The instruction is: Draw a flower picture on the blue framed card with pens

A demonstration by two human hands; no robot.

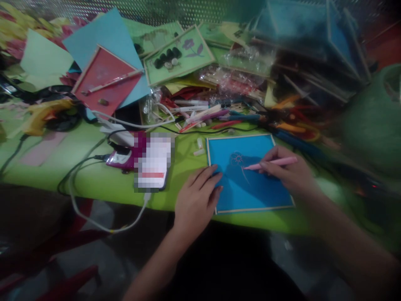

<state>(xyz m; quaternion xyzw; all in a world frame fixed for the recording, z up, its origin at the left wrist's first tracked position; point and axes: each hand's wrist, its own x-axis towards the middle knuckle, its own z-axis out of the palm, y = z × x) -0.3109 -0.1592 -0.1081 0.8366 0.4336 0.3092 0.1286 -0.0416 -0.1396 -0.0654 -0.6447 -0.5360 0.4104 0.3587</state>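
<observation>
Head view, right hand [288, 172] holding pink marker [282, 161], blue board [232, 193] beneath

Both forearms [159, 262] are bare; the clothing [225, 259] dark.

The head camera is looking forward and down from above the wearer's lap [232, 263], facing across the desk [100, 184] toward the mesh [150, 10] along the top edge. It is sitting close enough that the left hand [197, 194], the right hand [280, 165] and the board [257, 194] are showing large around and right of centre, while the forearms [159, 261] are running out of view at the bottom and lower right.
</observation>
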